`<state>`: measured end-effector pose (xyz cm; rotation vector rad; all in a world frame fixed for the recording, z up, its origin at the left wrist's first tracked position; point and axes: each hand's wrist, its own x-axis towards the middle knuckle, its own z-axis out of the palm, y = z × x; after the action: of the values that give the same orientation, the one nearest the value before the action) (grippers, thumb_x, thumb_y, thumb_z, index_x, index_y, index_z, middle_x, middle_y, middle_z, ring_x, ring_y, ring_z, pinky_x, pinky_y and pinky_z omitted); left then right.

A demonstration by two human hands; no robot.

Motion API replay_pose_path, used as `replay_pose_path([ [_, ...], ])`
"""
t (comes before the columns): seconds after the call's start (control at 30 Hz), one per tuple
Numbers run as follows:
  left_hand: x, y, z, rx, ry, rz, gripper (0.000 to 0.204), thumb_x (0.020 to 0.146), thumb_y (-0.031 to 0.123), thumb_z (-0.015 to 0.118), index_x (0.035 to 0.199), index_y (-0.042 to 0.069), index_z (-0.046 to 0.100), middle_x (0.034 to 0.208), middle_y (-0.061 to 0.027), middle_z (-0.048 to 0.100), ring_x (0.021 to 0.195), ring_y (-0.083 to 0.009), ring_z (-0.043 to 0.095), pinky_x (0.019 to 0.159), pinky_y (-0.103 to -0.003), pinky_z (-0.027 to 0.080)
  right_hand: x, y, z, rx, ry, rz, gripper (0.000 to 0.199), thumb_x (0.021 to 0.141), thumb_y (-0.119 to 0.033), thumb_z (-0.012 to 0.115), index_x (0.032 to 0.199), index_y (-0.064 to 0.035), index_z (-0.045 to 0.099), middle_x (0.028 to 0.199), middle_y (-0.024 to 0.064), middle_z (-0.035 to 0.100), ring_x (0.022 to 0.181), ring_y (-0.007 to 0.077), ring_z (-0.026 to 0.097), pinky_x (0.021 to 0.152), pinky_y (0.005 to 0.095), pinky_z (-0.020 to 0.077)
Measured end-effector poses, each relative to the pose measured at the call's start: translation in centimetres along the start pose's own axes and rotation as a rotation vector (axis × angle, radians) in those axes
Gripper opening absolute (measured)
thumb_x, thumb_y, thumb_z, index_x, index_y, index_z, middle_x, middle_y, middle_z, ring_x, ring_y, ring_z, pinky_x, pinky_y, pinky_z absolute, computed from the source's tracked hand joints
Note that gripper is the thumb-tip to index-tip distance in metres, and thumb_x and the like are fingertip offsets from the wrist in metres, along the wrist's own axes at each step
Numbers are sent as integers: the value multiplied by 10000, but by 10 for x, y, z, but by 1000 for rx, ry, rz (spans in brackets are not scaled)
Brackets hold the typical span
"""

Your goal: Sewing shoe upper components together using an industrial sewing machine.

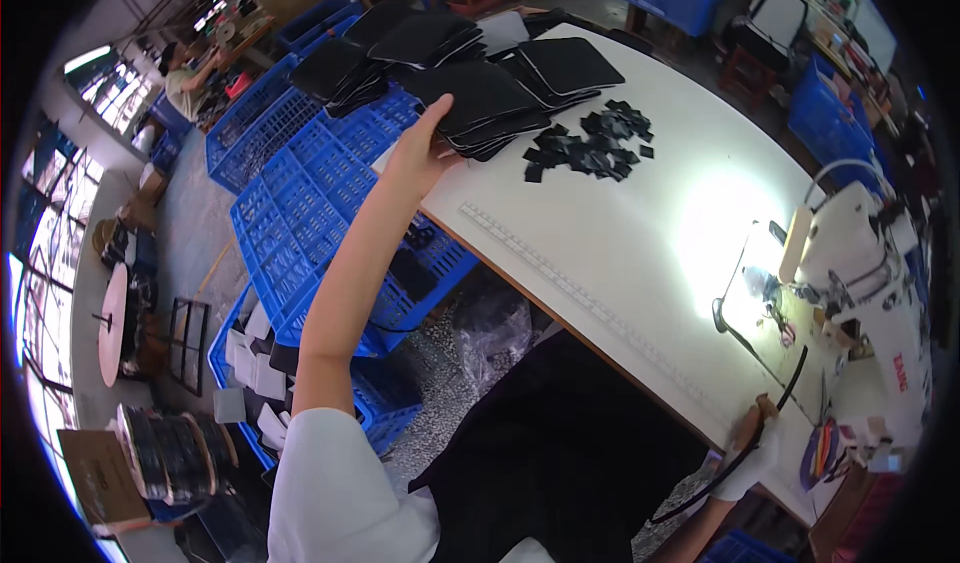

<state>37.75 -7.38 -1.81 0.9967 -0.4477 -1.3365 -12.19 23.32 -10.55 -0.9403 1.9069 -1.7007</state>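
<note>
My left arm reaches to the far left corner of the white table [640, 233]. There my left hand [428, 153] is closed on the edge of a stack of black rounded panels [485, 103], thumb on top and fingers hidden beneath. More stacked black panels [570, 66] lie just beyond, beside a loose pile of small black squares [595, 143]. At the table's near right edge, my right hand [750, 453], with a white covering over part of it, is closed around a long, curved black strip [735, 460]. A white sewing machine [860, 253] stands close by.
A clear ruler [580, 288] lies along the table's front edge. Blue plastic crates [300, 193] crowd the left side, some bearing black panels. Below them, another blue crate [225, 348] holds white and dark pieces. Spools [170, 453] stand at lower left; other people work farther back.
</note>
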Motion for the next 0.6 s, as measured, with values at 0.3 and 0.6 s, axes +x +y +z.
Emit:
replay_pose_path([
  [0.3,-2,-8,15,229,-50,-59,586,846,175,730,1365,-6,527,1298,-213,585,1102,-285,619,942,-367,519,-8,-35,9,130,-124,155,302,993,-121,476,1187,40,642,1088,100,666,752,125,515,618,242,385],
  [0.6,-10,-11,21,1438,-71,1443,572,854,152,703,1393,42,546,1278,-176,606,1073,-269,629,932,-355,518,-17,-72,12,-155,-323,124,324,970,-85,477,1224,47,630,1155,108,679,868,165,583,721,258,434],
])
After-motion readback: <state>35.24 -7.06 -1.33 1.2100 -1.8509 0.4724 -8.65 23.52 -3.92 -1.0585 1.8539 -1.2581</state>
